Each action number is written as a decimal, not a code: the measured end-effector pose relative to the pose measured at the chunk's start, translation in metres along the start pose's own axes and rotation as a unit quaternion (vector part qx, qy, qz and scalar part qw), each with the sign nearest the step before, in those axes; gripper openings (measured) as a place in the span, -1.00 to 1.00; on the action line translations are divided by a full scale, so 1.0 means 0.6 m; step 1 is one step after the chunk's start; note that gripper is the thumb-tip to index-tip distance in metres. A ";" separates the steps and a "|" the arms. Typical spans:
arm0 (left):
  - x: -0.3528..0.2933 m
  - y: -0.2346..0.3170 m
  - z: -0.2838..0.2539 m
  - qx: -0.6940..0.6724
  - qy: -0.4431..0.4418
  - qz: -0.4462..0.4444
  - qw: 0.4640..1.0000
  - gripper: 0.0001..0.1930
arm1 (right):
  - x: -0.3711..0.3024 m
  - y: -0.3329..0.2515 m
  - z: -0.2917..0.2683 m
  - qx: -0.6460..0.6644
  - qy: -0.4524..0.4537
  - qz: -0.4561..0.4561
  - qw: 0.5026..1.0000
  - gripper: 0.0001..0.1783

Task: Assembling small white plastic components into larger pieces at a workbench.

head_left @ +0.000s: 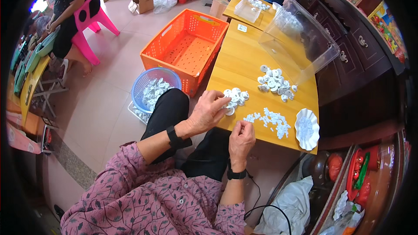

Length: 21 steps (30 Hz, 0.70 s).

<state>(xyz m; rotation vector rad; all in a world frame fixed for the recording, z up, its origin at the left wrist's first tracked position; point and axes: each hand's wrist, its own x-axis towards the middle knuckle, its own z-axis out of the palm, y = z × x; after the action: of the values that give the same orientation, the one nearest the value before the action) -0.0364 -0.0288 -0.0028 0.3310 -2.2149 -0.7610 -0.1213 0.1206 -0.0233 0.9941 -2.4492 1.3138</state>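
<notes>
A mauve leaf-print sleeve (143, 191) fills the lower edge, and from it both forearms reach up to a wooden table (244, 56). The left hand (208, 113), with a black band at the wrist, rests at the table's near edge, its fingers curled loosely over a small heap of white round caps (235, 98), touching the nearest ones; whether it grips one I cannot tell. The right hand (241, 139), also with a dark wristband, is drawn together, thumb and fingertips pinched at the table edge just beside a scatter of tiny white pieces (271, 122); what sits in the pinch is too small to make out. A white scalloped dish (306, 129) lies right of that scatter. Farther back is a second pile of white caps (275, 82), against a tilted clear plastic bin (300, 39). On the floor to the left stand a blue basket (153, 89) holding white parts and an orange crate (185, 48)
</notes>
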 end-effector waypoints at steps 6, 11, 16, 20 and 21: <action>-0.005 0.020 0.032 0.109 -0.033 0.021 0.993 -0.58 | -0.002 -0.002 0.001 -0.020 0.007 -0.029 0.999 -0.90; -0.013 0.014 0.050 0.108 -0.029 0.044 0.993 -0.53 | -0.002 -0.008 -0.002 -0.022 -0.007 -0.022 1.000 -0.90; -0.020 0.009 0.057 0.062 0.020 0.018 0.998 -0.51 | -0.001 -0.005 -0.001 -0.020 0.002 -0.037 0.999 -0.91; -0.021 0.007 0.054 0.053 0.007 0.024 0.998 -0.56 | 0.000 -0.006 -0.003 -0.023 0.003 -0.044 0.999 -0.91; -0.022 0.008 0.055 0.052 0.004 0.018 0.998 -0.57 | -0.001 -0.007 -0.003 -0.022 0.000 -0.038 0.999 -0.91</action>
<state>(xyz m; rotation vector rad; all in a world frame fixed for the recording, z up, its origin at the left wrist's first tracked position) -0.0518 -0.0056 -0.0252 0.3442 -2.2510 -0.6250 -0.1188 0.1209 -0.0197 1.0658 -2.4039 1.2296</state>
